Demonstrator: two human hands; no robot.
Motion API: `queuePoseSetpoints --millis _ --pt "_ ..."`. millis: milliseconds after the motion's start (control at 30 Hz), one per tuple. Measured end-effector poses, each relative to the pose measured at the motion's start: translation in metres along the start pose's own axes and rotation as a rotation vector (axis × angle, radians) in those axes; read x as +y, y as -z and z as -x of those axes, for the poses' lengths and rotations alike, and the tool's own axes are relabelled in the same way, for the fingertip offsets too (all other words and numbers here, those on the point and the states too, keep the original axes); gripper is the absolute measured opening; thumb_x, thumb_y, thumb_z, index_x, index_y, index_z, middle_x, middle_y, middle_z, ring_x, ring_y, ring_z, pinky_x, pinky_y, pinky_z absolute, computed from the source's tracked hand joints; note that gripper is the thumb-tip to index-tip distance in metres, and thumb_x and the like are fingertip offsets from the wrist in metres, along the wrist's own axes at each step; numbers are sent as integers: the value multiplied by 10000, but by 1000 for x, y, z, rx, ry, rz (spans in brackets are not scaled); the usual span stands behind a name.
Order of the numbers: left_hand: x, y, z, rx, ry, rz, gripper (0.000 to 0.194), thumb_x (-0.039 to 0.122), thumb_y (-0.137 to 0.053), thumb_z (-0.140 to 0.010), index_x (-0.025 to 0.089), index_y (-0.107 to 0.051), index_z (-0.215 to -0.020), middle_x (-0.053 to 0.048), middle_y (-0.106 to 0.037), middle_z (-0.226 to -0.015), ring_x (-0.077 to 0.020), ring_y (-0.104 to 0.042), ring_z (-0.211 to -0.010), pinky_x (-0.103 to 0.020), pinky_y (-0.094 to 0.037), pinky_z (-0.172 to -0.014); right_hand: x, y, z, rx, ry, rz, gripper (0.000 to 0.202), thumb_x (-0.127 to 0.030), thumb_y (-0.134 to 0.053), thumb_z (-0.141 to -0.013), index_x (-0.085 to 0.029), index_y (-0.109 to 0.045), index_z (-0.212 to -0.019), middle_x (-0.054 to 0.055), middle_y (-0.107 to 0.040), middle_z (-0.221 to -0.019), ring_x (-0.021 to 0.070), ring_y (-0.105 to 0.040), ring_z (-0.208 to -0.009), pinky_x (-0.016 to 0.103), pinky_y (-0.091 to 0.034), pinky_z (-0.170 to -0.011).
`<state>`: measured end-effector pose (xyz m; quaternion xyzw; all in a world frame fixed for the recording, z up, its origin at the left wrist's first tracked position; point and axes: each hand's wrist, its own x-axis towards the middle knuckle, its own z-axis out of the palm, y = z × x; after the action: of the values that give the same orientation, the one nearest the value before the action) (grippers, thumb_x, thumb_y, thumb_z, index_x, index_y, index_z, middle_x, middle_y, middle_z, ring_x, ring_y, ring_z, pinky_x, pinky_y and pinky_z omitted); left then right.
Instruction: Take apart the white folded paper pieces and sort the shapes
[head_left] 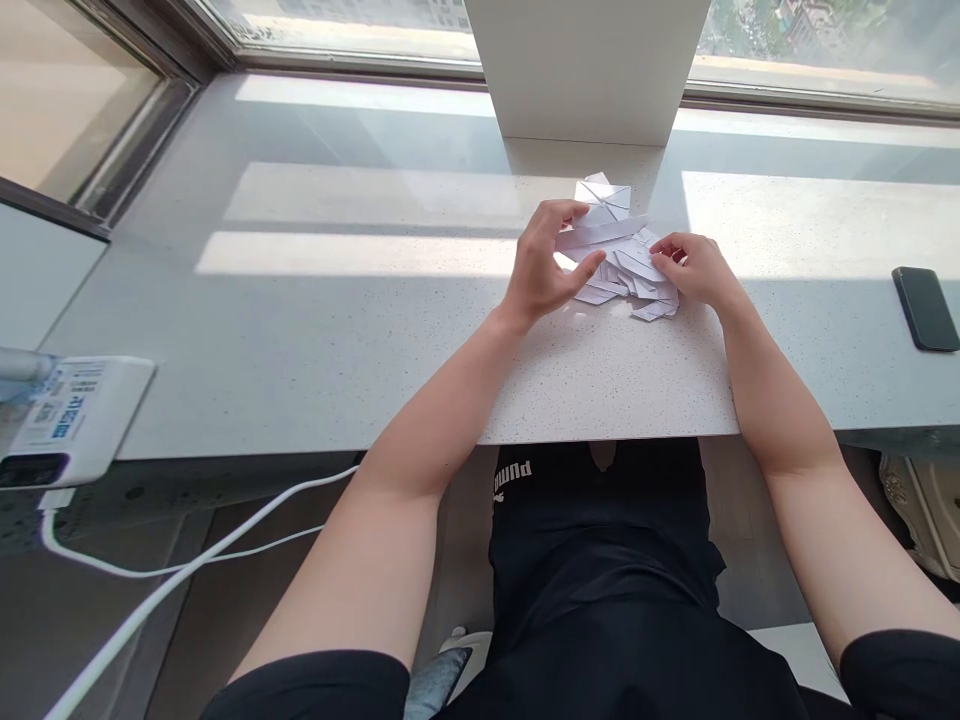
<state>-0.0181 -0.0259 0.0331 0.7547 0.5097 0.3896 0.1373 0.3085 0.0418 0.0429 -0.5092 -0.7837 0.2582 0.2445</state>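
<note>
A loose heap of folded white paper pieces (604, 235) lies on the pale speckled counter. Several strips and flat folded shapes overlap in it, and one long strip runs across its upper middle. At the heap's left side is my left hand (544, 255), its thumb and fingers spread apart around the edge; it seems to touch the paper without gripping it. My right hand (694, 265) is at the right side, thumb and forefinger pinched together on the edge of a folded piece. Its other fingers are curled, and part of that piece is hidden.
A dark phone (926, 308) lies on the counter far to the right. At the left edge sits a white power bank (94, 410) with a white cable (187, 570) hanging off the front. Behind the heap stands a white pillar (589, 70) between windows.
</note>
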Motion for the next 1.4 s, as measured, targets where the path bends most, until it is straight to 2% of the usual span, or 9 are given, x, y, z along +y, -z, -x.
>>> queuePoseSetpoints --millis 100,200,367,533,767,933,1067,1267,1400 --pt "-3 -2 3 -145 -41 25 1136 1064 -701 -1047 351 -523 -1913 -231 -608 -1913 -525 -622 -1766 -705 -640 -1354 8 4 -3 104 -24 -30 432 -646 -731 -1114 -306 -901 -1320 186 -902 -1309 458 -821 -1240 768 -702 -1148" --pt "-11 -2 5 -224 -36 -15 1277 1089 -820 -948 346 -512 -1940 -257 -554 -1969 -573 -562 -1814 -755 -540 -1447 14 4 -5 212 -56 -6 540 -670 -619 -1196 -306 -842 -1527 213 -852 -1545 495 -789 -1452 786 -657 -1246" --pt "-19 -4 12 -332 16 -72 1332 995 -962 -904 308 -523 -1957 -258 -518 -2009 -598 -422 -1905 -820 -319 -1580 1 -6 2 34 21 85 657 -725 -609 -1212 -315 -744 -1707 212 -789 -1741 540 -644 -1717 848 -502 -1443" --pt "-10 -3 15 -345 3 -34 1133 810 -1008 -968 322 -598 -1906 -211 -648 -1919 -541 -553 -1812 -791 -413 -1554 -20 -7 9 -59 65 14 653 -739 -670 -1185 -342 -756 -1696 198 -862 -1599 494 -783 -1515 784 -605 -1350" --pt "-6 -1 10 -324 -12 -24 1137 884 -967 -987 294 -605 -1889 -221 -693 -1864 -549 -607 -1768 -771 -492 -1498 -32 -17 14 -131 162 25 943 -880 -885 -1002 -323 -745 -1749 210 -756 -1787 560 -665 -1677 797 -534 -1443" --pt "-8 2 9 -338 -57 -10 1438 1130 -863 -898 263 -478 -1980 -199 -578 -1977 -566 -525 -1825 -789 -430 -1540 -38 -16 15 -140 104 -23 867 -679 -893 -1033 -328 -687 -1798 202 -762 -1762 484 -794 -1424 712 -713 -1232" --pt "-11 2 10 -390 -22 7 1547 975 -1074 -791 316 -407 -2021 -233 -459 -2066 -584 -428 -1911 -798 -370 -1576 -40 -15 15 -174 74 -80 817 -663 -897 -1013 -359 -722 -1750 170 -791 -1728 427 -827 -1296 670 -763 -1153" --pt "-15 -5 11 -403 -30 -8 1677 1060 -1060 -719 301 -378 -2050 -270 -271 -2140 -620 -237 -1988 -844 -219 -1608 -45 -20 17 -164 165 -53 607 -632 -845 -1071 -329 -828 -1597 183 -859 -1633 472 -804 -1451 740 -700 -1262" --pt "10 -19 19 -349 -75 -81 1579 1176 -923 -756 358 -455 -2024 -212 -234 -2164 -641 -88 -2009 -883 -26 -1604 -20 -13 4 32 115 -57 589 -713 -689 -1189 -342 -807 -1631 188 -863 -1619 471 -788 -1541 753 -655 -1305"
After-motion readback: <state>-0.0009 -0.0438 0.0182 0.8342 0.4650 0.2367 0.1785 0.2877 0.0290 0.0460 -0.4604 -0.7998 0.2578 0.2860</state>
